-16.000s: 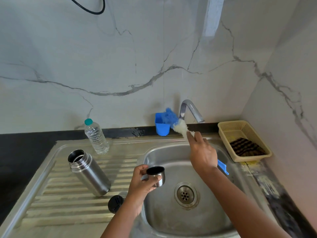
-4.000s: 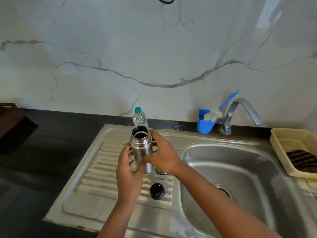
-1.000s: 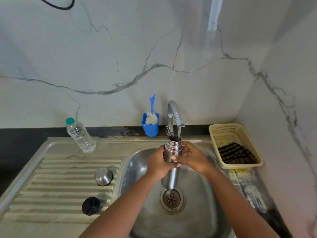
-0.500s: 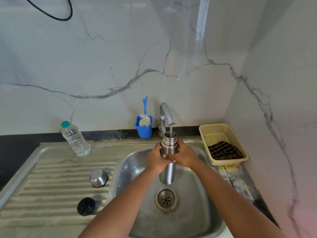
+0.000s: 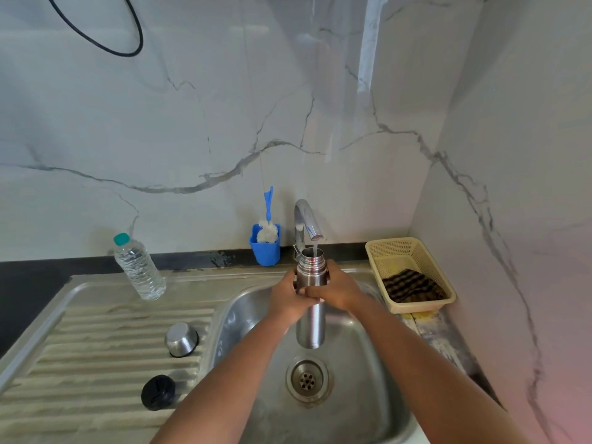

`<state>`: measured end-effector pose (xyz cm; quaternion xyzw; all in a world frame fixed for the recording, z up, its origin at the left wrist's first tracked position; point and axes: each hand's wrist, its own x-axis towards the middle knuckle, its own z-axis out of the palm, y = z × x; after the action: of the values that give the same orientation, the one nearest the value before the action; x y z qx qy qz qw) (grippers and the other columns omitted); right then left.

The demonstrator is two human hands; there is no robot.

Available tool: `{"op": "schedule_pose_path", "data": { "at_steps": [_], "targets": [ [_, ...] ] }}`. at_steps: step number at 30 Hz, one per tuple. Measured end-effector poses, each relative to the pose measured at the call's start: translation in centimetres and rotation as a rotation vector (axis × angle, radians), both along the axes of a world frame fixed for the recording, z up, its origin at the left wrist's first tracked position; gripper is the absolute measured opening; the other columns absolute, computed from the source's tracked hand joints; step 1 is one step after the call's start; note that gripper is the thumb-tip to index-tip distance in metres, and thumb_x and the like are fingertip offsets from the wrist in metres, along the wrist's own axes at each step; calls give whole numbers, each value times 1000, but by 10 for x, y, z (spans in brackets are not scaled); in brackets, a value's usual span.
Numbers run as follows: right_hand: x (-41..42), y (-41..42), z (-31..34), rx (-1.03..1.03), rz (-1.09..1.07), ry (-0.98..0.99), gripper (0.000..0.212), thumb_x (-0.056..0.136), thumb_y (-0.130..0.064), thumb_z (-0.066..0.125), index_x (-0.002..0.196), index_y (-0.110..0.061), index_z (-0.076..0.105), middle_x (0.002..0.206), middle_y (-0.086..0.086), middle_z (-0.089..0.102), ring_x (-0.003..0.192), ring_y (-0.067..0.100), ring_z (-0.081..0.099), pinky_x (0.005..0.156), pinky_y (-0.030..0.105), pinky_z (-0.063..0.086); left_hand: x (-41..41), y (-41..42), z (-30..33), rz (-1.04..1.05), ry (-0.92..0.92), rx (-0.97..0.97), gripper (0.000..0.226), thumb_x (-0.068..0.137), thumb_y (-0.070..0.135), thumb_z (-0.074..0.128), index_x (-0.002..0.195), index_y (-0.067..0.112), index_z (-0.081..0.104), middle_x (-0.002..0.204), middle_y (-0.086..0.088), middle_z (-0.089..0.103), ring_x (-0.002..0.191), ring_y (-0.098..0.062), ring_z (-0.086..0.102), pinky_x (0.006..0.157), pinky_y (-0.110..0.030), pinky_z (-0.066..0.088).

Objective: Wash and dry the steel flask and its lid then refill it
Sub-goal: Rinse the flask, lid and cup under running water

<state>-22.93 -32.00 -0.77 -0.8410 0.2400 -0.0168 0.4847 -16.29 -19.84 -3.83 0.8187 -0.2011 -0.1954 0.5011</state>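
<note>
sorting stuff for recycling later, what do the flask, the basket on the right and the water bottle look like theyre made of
Flask: brushed steel, by its dull grey sheen and soft streaky reflections. Basket: probably moulded plastic, matte pale yellow with a fine perforated mesh wall. Water bottle: thin clear plastic, see-through with ribbed walls, and a teal cap, likely plastic too.

1. Both hands grip the steel flask [image 5: 310,318] upright over the sink [image 5: 368,395] basin, the left hand [image 5: 288,299] and right hand [image 5: 336,291] wrapped round its upper body.
2. The tap [image 5: 306,219] runs a thin stream into the flask's open mouth.
3. On the ribbed drainboard [image 5: 96,347] to the left lie an inverted steel cup lid [image 5: 181,338] and, nearer, a black stopper [image 5: 158,392].
4. Far left stands a water bottle [image 5: 139,267]; a blue holder [image 5: 265,248] with a brush [image 5: 267,219] stands beside the tap.
5. At right, a yellow basket [image 5: 400,248] holds a striped cloth [image 5: 411,286].
</note>
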Motion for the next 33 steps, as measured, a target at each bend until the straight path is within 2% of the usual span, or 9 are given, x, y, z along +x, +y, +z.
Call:
{"op": "schedule_pose_path", "data": {
  "at_steps": [8,12,17,20,22,26,29,31,33],
  "targets": [
    [-1,-8,-7,59,-24,2,67,64,-32,90,118,-28,51,108,-9,62,99,11,58,86,27,44,-3,-5,-3,-32,-85,39,66,66,24,90,124,26,57,106,12,66,98,-12,64,88,-32,54],
    [1,-12,-17,-28,-28,48,71,60,-36,89,122,-27,54,110,-8,66,98,12,62,78,26,46,-2,-4,-11,-94,68,18,78,66,21,90,133,26,50,122,6,65,115,-18,62,100,-39,52],
    [9,-6,-19,-146,-101,-10,62,63,-37,85,116,-28,54,100,-13,63,88,10,59,76,27,44,-2,2,-7,-167,322,-3,137,61,8,93,158,30,-1,158,1,33,143,-24,35,113,-44,38],
    [11,-6,-20,-93,-42,-23,68,63,-33,87,122,-26,53,108,-10,66,97,11,61,83,30,48,-3,7,-9,-141,345,-31,143,63,0,91,156,30,-13,163,-1,21,147,-23,27,100,-34,47],
    [11,-10,-19,-51,-18,28,65,62,-36,85,120,-29,56,105,-11,68,93,9,63,79,29,50,0,12,-15,-141,330,12,148,59,5,94,155,36,-15,166,-1,11,149,-24,23,108,-40,42],
    [13,-10,-19,-278,-90,-8,55,61,-44,80,108,-29,56,93,-9,66,83,13,62,72,28,49,3,19,-22,-85,321,69,149,56,17,97,155,40,-12,166,-4,6,150,-25,19,113,-44,38],
    [15,-19,-18,-83,-46,-29,50,60,-38,84,102,-32,59,91,-11,69,83,11,65,76,33,56,3,22,-26,-65,345,59,146,56,19,97,156,39,-8,165,-7,12,149,-26,22,114,-45,36],
    [17,-21,-16,4,-19,36,44,59,-37,85,96,-32,62,90,-9,70,83,12,67,74,36,60,3,23,-27,-65,370,51,144,57,18,97,156,39,-6,164,-8,16,148,-26,24,108,-40,41],
    [21,-18,-19,-173,-7,48,50,56,-42,82,99,-31,60,91,-8,68,83,13,65,76,39,58,2,24,-26,-62,391,25,139,61,14,95,157,36,-3,163,-10,18,147,-24,26,88,-25,47]
  ]
}}
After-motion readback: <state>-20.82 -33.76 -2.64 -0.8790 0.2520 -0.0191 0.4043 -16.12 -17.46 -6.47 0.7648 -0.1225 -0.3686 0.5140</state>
